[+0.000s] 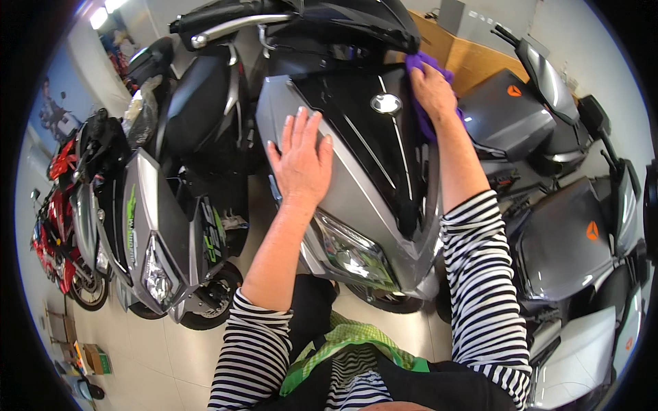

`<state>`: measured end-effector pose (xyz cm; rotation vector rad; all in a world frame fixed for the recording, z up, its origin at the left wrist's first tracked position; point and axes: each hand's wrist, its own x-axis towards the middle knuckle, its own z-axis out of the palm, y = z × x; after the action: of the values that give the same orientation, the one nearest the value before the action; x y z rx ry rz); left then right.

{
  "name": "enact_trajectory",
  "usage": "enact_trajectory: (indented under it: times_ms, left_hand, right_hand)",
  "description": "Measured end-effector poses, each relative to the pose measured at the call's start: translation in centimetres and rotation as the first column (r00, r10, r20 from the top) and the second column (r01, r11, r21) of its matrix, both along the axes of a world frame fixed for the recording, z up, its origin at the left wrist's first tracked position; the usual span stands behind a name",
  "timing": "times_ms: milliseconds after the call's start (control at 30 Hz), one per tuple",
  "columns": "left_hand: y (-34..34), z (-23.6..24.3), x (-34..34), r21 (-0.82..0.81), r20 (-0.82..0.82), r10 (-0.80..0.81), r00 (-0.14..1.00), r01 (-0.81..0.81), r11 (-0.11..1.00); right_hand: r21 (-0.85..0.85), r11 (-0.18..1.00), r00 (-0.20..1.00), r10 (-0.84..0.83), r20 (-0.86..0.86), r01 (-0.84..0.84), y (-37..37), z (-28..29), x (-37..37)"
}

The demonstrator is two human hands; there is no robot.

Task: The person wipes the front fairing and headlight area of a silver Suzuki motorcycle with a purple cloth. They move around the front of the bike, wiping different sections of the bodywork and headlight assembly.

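Right in front of me stands a grey and black scooter [356, 171], its front panel tilted toward me. My left hand [300, 154] lies flat on the silver side of that panel, fingers spread, holding nothing. At the panel's far right edge, my right hand [433, 92] grips a purple cloth [421, 113], which hangs down along the scooter's side. A round silver badge [386, 103] sits on the black middle section between my hands. Below my left hand is the scooter's headlight [353, 250]. The handlebar with its brake lever [236, 29] reaches out to the far left.
On the left stand a grey scooter with green markings [154, 226] and a red motorcycle [62, 233]. Several grey scooters [562, 240] crowd the right side. Behind them is a wooden counter [473, 65]. A small box [96, 358] rests at the lower left.
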<state>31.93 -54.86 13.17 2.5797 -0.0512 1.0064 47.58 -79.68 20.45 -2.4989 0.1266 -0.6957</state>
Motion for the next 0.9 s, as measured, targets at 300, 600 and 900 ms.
enact_trajectory:
  times_ms: [300, 600, 900]
  left_hand:
    - [0.2, -0.7, 0.3, 0.018, 0.017, -0.001, 1.000, 0.000, 1.000]
    - [0.5, -0.4, 0.4, -0.025, 0.043, -0.015, 0.999, 0.016, 1.000]
    - [0.6, -0.6, 0.1, -0.044, 0.082, -0.056, 0.995, 0.060, 0.997]
  right_hand:
    - [-0.535, 0.809, 0.855, 0.440, 0.276, -0.243, 12.7, 0.0, -8.2]
    - [-0.634, 0.645, 0.858, 0.510, -0.058, -0.426, 18.7, 3.4, -5.1]
    - [-0.520, 0.732, 0.792, 0.589, 0.159, -0.440, 7.1, 2.4, -4.9]
